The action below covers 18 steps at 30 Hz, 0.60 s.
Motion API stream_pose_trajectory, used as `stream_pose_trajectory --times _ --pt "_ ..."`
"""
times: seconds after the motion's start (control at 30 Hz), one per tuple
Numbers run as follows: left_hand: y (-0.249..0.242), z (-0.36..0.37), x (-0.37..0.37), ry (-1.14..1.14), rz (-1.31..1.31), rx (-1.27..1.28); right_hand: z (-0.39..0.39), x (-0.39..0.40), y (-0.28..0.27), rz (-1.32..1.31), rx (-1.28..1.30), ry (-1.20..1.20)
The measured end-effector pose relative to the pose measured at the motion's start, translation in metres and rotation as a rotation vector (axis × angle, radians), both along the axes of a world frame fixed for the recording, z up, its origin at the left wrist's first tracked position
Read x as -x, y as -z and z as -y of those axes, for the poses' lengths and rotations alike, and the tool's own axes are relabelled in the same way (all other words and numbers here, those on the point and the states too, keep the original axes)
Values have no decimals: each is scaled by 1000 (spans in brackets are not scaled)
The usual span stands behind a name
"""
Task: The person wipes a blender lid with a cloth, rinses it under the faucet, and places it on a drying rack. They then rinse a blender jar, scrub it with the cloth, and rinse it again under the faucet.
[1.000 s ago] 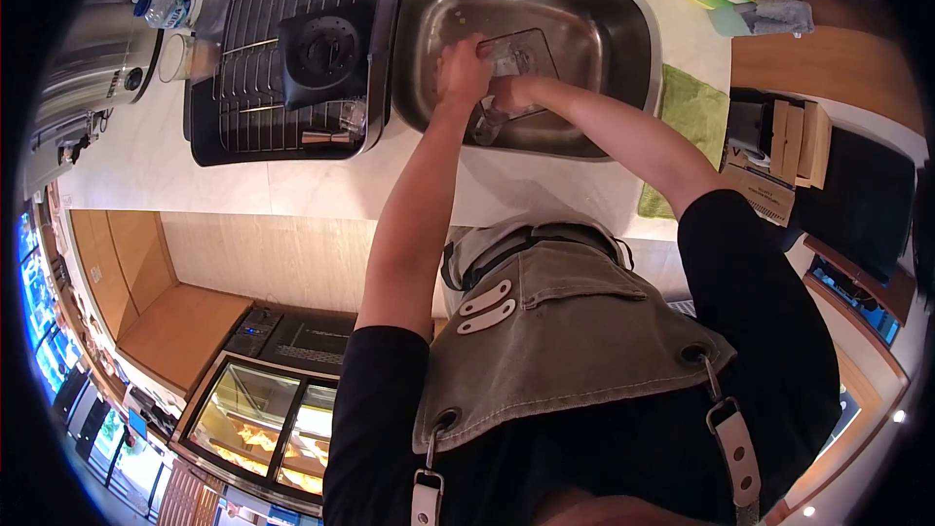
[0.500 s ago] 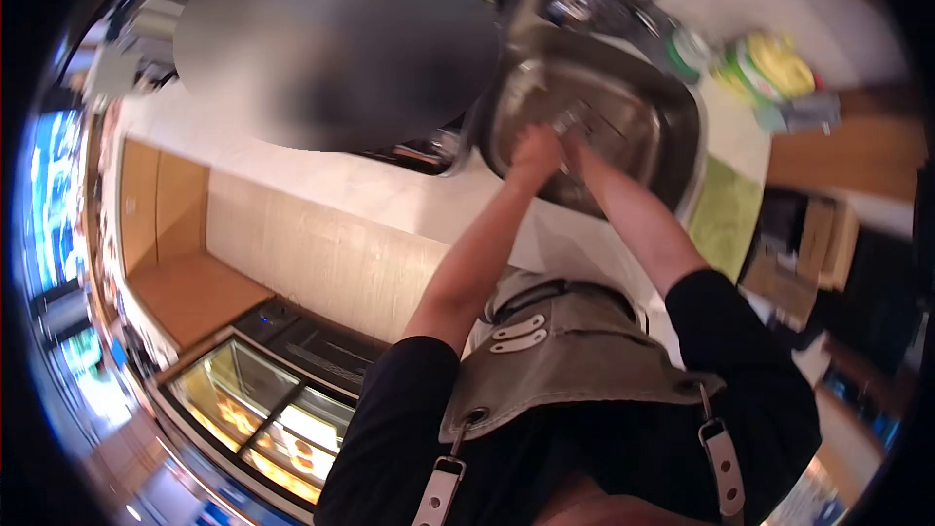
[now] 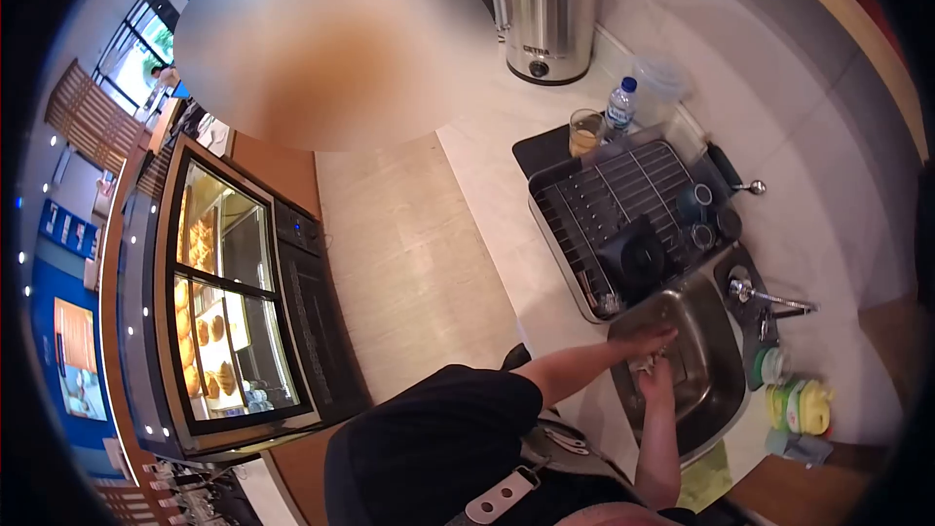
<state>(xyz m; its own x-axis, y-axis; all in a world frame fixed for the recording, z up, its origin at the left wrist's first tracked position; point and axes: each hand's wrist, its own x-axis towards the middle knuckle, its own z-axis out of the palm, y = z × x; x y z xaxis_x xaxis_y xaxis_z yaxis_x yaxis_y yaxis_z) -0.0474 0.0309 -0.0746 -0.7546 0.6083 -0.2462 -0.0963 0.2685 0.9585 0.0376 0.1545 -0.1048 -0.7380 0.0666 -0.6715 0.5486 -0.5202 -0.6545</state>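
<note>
Both hands are over the steel sink (image 3: 716, 419), close together. My left hand (image 3: 647, 342) reaches in from the left, its fingers stretched out over the basin. Just below it, my right hand (image 3: 656, 378) is curled up toward the left palm. A small whitish, shiny patch (image 3: 643, 363) shows between the two hands; I cannot make out what it is. The faucet (image 3: 745, 290) stands at the sink's far right edge, its spout pointing right.
A black dish rack (image 3: 575, 224) with dark cups (image 3: 693, 201) adjoins the sink. Behind it stand a water bottle (image 3: 620, 107), a glass (image 3: 585, 134) and a steel urn (image 3: 547, 15). A yellow detergent bottle (image 3: 804, 407) stands right. A lit pastry case (image 3: 229, 292) is at left.
The view has swung left and up, bringing the dish rack, urn and pastry case into sight. My hands remain together over the sink; the left fingers now show stretched out.
</note>
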Motion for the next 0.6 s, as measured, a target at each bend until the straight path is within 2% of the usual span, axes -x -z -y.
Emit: stream_pose_trajectory --times 0.03,0.1,0.23,0.33,0.43,0.5,0.6 --pt "-12 6 -5 -4 17 5 8 4 -6 65 18 96" --pt "8 -5 -14 -66 -18 26 25 4 -22 71 36 130" --pt "14 -5 -7 -91 -17 107 50 20 -49 75 78 196" --pt "31 -1 -10 -24 -286 203 28 9 -40 -93 93 50" --pt "18 -11 -26 -384 -14 16 19 21 -20 -310 162 -21" --pt "13 -8 -23 -410 -139 67 16 26 -16 -333 167 -16" --pt "14 -5 -52 -532 -248 80 26 30 -16 -212 150 33"
